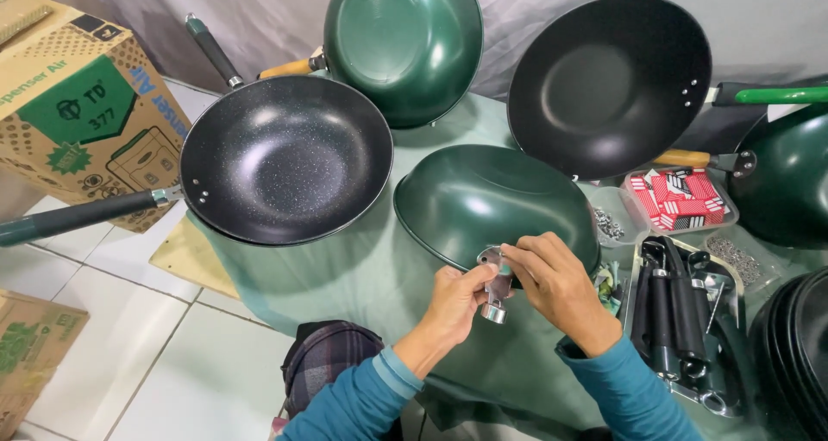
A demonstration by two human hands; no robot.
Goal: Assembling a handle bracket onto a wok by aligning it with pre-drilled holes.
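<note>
A small silver metal handle bracket point(493, 287) is held between the two hands just in front of the near rim of the dark green wok turned upside down point(492, 201) on the green tablecloth point(362, 273). The left hand point(454, 305) is closed on the lower part of the bracket, with the thumb and fingers pinched around it, and the right hand point(556, 283) is closed on its upper part with the fingertips; the two hands are together, almost touching. The long axis of the bracket is seen nearly upright, with the flat plate end pointing up toward the rim of the upturned wok and the round socket end pointing down toward the person. The plate end is just beside the wok's rim; if it touches the rim cannot be told. Both hands are about equally near to the wok, the right one a little closer to its rim. The bracket looks shiny, grey, short and bent. To the left of the upturned wok, a black speckled wok with a dark handle point(285, 158) is seen, and to its right a metal tray of black handles point(681, 320).
</note>
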